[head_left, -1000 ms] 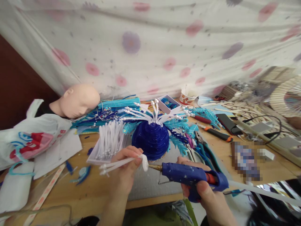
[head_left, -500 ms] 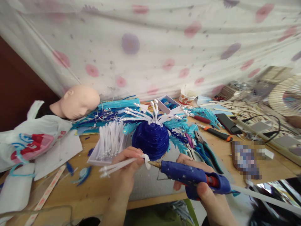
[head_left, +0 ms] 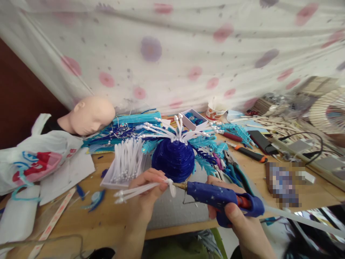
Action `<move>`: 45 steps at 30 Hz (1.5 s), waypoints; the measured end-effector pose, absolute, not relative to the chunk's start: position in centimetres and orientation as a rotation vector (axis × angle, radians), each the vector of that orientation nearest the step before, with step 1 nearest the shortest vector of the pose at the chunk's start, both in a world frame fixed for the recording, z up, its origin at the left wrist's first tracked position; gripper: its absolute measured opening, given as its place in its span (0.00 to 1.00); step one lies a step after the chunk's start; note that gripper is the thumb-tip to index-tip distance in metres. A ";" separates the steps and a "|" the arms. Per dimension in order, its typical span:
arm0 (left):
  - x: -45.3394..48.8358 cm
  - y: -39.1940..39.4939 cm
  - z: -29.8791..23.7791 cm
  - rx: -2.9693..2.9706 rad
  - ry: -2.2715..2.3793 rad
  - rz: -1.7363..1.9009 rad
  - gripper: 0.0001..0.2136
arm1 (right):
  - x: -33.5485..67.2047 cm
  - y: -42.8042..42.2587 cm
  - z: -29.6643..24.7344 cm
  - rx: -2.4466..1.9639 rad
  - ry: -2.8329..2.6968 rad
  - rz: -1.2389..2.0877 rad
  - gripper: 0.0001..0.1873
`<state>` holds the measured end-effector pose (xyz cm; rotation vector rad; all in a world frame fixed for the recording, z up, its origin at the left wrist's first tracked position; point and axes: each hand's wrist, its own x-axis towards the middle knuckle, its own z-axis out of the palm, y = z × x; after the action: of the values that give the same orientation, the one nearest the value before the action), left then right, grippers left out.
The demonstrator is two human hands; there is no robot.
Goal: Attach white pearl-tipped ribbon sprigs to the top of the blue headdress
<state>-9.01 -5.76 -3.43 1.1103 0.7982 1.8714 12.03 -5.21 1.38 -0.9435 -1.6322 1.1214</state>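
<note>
Between its fingertips my left hand [head_left: 147,185] pinches a small bundle of white stems [head_left: 137,190] with pearl-like tips pointing left; their other ends curl into a loop on the right. My right hand [head_left: 237,212] is wrapped around a blue hot glue gun [head_left: 215,194], whose metal nozzle meets the looped end, or nearly so. Behind both hands stands a dark blue, cord-wound dome [head_left: 173,162], with white pearl-tipped stems [head_left: 176,131] fanning from its top. A white box [head_left: 107,180] beside my left hand holds several more such stems.
A mannequin head [head_left: 93,113] lies at the back left, near a plastic bag [head_left: 67,144]. Pliers [head_left: 239,176], a box cutter [head_left: 249,153] and a phone [head_left: 262,142] lie on the right. Turquoise feather-like pieces [head_left: 206,165] flank the dome. A grey mat [head_left: 167,216] lies beneath my hands.
The glue gun's nozzle and the looped stem ends have shifted slightly right and up in the picture. The view itself has moved a little. Both hands keep their holds.
</note>
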 end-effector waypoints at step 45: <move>-7.4 -5.8 -3.5 0.694 0.780 1.731 0.08 | 11.8 -4.5 2.8 -0.932 -1.595 1.185 0.32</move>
<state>-7.37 -5.85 -3.54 0.6944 0.7797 1.7312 11.77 -4.54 2.82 -0.9320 -1.5946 1.1852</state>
